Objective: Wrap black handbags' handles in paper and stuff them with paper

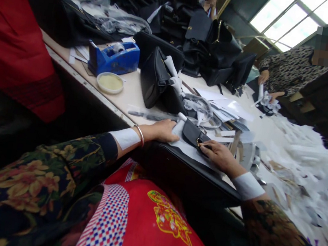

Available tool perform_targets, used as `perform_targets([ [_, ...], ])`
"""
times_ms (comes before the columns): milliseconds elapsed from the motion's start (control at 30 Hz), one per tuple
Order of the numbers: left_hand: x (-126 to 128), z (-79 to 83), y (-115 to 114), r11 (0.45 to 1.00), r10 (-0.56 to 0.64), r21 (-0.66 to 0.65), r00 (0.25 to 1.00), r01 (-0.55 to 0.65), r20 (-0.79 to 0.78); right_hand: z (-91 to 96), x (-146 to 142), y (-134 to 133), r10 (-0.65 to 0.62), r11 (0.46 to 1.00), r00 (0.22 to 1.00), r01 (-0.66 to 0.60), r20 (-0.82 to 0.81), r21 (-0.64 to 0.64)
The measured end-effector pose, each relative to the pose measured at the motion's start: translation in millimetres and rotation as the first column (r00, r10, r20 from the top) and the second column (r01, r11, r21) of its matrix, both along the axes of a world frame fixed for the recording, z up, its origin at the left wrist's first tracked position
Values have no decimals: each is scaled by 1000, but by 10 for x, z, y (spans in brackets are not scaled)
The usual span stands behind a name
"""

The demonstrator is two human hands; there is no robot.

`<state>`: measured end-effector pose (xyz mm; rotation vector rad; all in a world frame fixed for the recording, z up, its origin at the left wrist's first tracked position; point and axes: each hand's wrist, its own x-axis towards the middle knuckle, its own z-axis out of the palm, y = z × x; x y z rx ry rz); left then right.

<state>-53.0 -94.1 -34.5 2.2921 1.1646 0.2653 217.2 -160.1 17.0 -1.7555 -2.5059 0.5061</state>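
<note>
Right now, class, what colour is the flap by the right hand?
The flap is black; head view.

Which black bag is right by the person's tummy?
The bag under the left hand and right hand; the other black bags are farther back.

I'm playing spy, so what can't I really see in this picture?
All in the head view:
- Gold clasp: partly hidden by the right hand.
- Black bag under the hands: its lower edge is lost in dark shadow.
- Person in red: cut off by the left and top edges.
- White pile at right: too blurred to tell pieces apart.
</note>
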Motion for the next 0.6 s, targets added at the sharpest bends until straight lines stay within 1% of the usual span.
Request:
perform_targets([
  [167, 9, 7, 0, 1000, -6, 3, 1000, 6, 11, 60, 85, 72, -118, 988, 987, 105, -113, -117],
  [267, 4, 18, -3, 1000, -11, 1, 1000, 11, 16, 72, 109, 88, -184, 970, 973, 158, -140, -183],
  [333, 1, 21, -6, 1000, -11, 1, 1000, 11, 17, 69, 113, 89, -201, 965, 969, 170, -147, -198],
  [500, 0, 7, -7, 1000, -12, 4, 1000, 12, 17, 40, 106, 98, -176, 974, 973, 150, -147, -172],
  [600, -2, -9, -3, 1000, -12, 6, 1000, 12, 21, 16, 92, 108, -99, 987, 986, 81, -131, -138],
])
